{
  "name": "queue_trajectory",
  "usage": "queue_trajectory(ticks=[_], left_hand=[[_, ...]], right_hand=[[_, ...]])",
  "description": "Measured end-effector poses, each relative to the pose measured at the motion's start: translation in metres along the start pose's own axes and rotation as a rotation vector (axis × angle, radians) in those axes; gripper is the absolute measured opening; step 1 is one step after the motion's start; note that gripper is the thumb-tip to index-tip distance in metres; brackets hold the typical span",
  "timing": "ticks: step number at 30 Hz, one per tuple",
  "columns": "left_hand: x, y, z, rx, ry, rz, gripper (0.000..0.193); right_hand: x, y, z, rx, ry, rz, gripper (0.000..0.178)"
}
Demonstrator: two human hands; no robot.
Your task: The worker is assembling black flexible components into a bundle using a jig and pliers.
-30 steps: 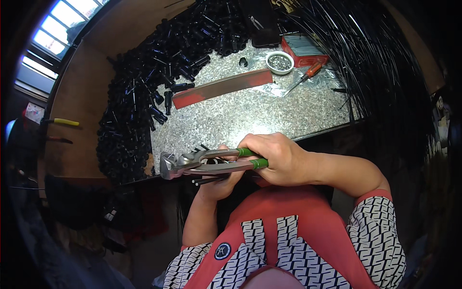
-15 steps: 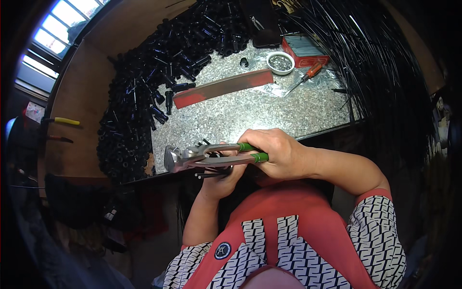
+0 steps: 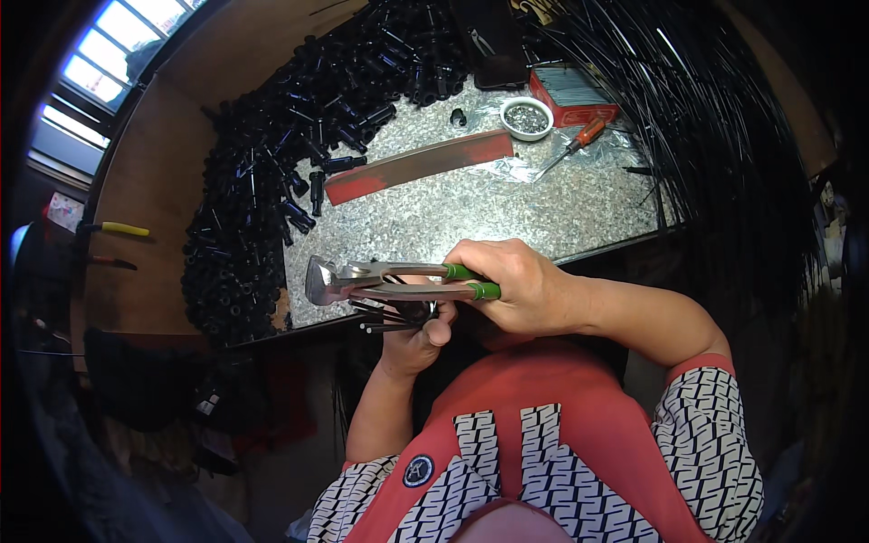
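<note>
My right hand (image 3: 525, 285) is closed round the green-sleeved handles of a pair of end-cutting pincers (image 3: 407, 288). Their broad metal head points left and lies over the bench's front edge. The handles stand a little apart. Beneath the pincers, my left hand (image 3: 413, 351) is closed on a cluster of thin black rods (image 3: 385, 327), whose ends fan out to the left below the jaws. A dark part sits between the left fingers and thumb, mostly hidden by the pincers and the hand. Whether the jaws touch a rod, I cannot tell.
A heap of black tubular parts (image 3: 262, 190) fills the bench's left and back. A red-edged bar (image 3: 421, 167) lies on the speckled top (image 3: 507, 204). Behind it are a white bowl (image 3: 527, 136) of small metal pieces, an orange-handled screwdriver (image 3: 588, 134), a red box (image 3: 566, 113) and long black rods (image 3: 688, 118).
The pincers have shifted slightly left and up. My left hand's thumb has moved to the right, and the black rods have turned a little, showing more below the pincers.
</note>
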State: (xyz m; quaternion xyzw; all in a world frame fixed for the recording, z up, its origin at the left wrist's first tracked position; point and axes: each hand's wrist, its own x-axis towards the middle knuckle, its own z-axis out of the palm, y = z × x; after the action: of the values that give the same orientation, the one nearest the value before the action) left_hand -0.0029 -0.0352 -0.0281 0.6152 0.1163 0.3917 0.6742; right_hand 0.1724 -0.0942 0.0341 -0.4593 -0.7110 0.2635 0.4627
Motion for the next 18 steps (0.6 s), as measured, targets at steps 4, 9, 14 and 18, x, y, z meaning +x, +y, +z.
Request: queue_trajectory(ticks=[4,9,14,18], left_hand=[[0.0,-0.0024,-0.0023,-0.011,-0.033,0.008,0.053],[0.0012,0.0001,-0.0026,-0.088,-0.063,-0.03,0.054],[-0.0002,0.0001,-0.0033,-0.121,-0.066,-0.056,0.054],[-0.0007,-0.003,-0.0036,-0.098,-0.072,-0.045,0.055]], right_hand=[[-0.0002,0.0006,-0.0007,-0.013,-0.009,0.0,0.019],[0.0005,0.0031,-0.0007,-0.017,0.004,-0.02,0.018],[0.0018,0.0047,0.0002,-0.019,-0.004,-0.008,0.018],[0.0032,0.0079,-0.0008,0.018,-0.011,0.006,0.015]])
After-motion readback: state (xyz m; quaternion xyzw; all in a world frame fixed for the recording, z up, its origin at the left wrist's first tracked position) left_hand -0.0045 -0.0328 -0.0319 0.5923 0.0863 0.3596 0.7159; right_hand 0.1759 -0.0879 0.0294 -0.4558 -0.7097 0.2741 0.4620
